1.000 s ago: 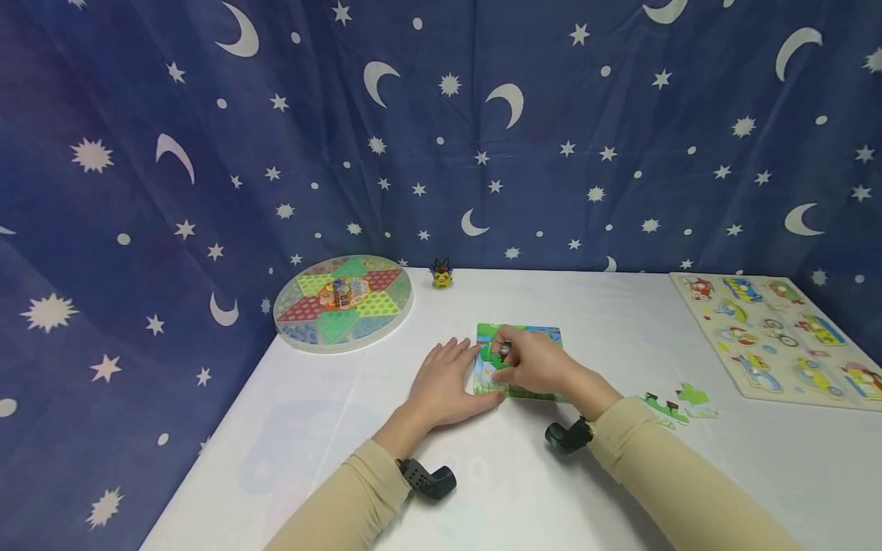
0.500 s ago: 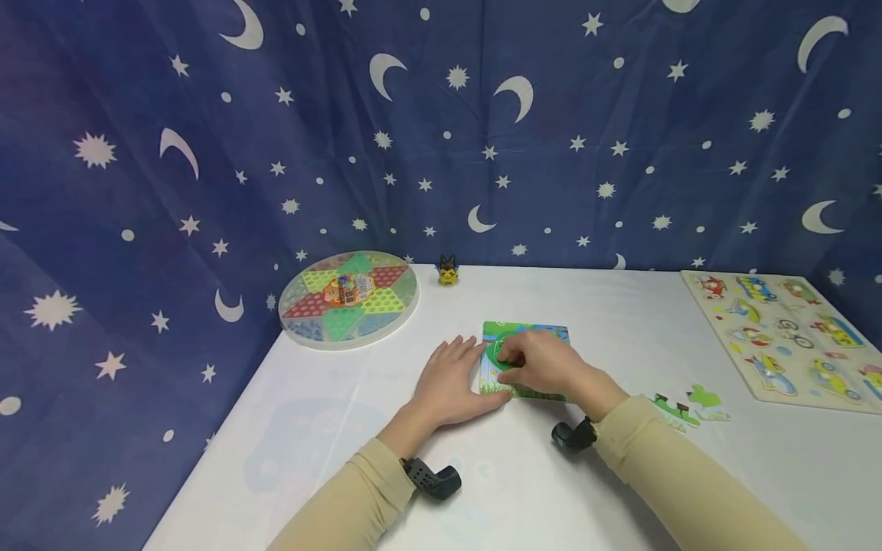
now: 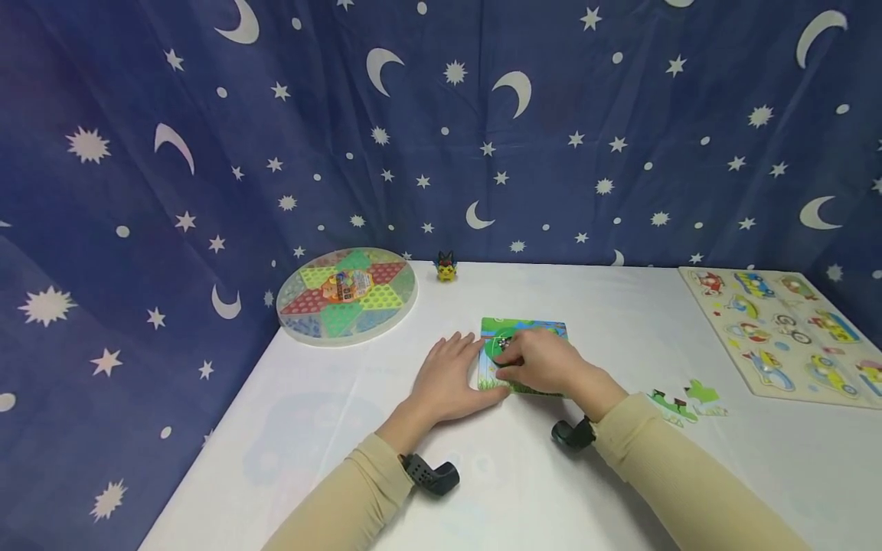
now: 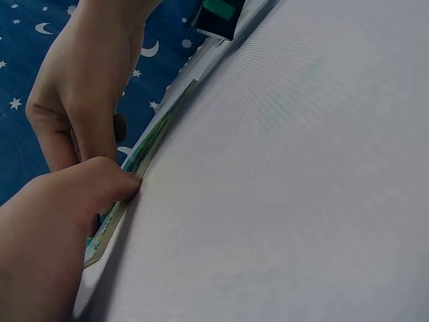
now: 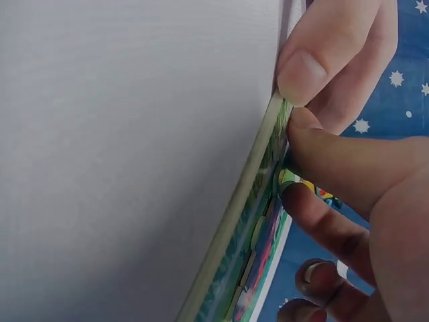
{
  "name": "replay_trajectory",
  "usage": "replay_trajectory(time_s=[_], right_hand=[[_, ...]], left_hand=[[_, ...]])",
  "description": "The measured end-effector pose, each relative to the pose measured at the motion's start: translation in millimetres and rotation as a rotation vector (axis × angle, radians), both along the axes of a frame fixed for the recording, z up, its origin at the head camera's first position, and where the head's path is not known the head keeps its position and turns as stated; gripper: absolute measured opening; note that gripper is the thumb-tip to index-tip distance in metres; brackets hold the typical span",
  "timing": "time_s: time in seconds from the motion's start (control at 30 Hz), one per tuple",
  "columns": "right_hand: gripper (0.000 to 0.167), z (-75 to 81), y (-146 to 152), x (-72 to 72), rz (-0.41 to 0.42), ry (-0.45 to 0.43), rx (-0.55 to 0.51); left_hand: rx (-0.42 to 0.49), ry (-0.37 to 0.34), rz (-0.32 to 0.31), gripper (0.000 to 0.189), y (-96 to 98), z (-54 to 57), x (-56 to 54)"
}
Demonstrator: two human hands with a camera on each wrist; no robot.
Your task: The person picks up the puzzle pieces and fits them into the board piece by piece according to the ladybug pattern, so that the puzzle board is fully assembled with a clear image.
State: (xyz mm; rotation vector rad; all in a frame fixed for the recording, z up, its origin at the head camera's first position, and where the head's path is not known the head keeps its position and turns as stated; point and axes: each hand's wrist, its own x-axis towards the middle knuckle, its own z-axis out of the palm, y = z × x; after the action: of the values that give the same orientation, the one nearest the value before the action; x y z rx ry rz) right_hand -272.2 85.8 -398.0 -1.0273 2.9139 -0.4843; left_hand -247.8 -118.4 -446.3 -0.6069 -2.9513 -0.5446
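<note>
A small picture jigsaw board (image 3: 491, 381) lies on the white table, showing green grass, blue and a round green patch. My left hand (image 3: 446, 383) lies beside it with spread fingers at its left edge. Its thumb (image 5: 303, 74) presses the near corner in the right wrist view. My right hand (image 3: 544, 361) is over the board, fingers bent down. Thumb and forefinger pinch at a green puzzle piece (image 5: 285, 177) set in the board, most of it hidden by the fingers. The right hand covers much of the board's right half.
Loose puzzle pieces (image 3: 703, 392) lie right of the board, near the right sleeve. A wooden vehicle puzzle (image 3: 765, 337) lies at the far right. A round Chinese checkers board (image 3: 347, 295) is at the back left, with a small yellow figure (image 3: 445, 268) beside it.
My right fingers have lowered onto the board and shifted slightly; the pale spot between them no longer shows and a black-and-white detail appears on the green patch. My left hand stays put.
</note>
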Motion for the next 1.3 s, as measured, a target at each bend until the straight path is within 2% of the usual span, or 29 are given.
replay_trajectory(time_s=[0.13,0.23,0.4,0.53,0.7,0.93,1.03,1.3], right_hand=[[0.027,-0.1,7.0,2.3,0.045,-0.006,-0.002],[0.035,-1.5,12.2,4.5,0.064,-0.021,-0.051],[0.047,-7.2,20.7,8.4,0.038,-0.021,-0.145],[0.049,-10.6,27.5,13.6,-0.001,-0.020,-0.201],[0.044,-12.3,40.2,20.0,-0.065,-0.052,-0.250],[0.038,-11.3,56.2,25.5,-0.138,-0.080,-0.253],[0.036,-10.1,62.2,28.3,-0.153,-0.094,-0.244],[0.031,-9.0,80.9,36.2,-0.165,-0.061,-0.240]], left_hand=[[-0.002,-0.001,-0.002,0.094,0.6,-1.6,0.0],[-0.013,0.004,0.005,0.095,0.5,-2.0,-1.2],[-0.010,0.007,0.006,0.095,-0.1,-2.3,-3.2],[-0.004,0.008,0.007,0.095,-0.6,-2.8,-3.4],[-0.004,0.009,0.008,0.095,-0.1,-3.4,-3.2],[0.000,0.004,0.011,0.095,0.2,-3.8,-2.2],[-0.003,0.003,0.012,0.095,0.0,-3.7,-2.2],[-0.003,0.008,0.009,0.096,0.0,-2.6,-1.6]])
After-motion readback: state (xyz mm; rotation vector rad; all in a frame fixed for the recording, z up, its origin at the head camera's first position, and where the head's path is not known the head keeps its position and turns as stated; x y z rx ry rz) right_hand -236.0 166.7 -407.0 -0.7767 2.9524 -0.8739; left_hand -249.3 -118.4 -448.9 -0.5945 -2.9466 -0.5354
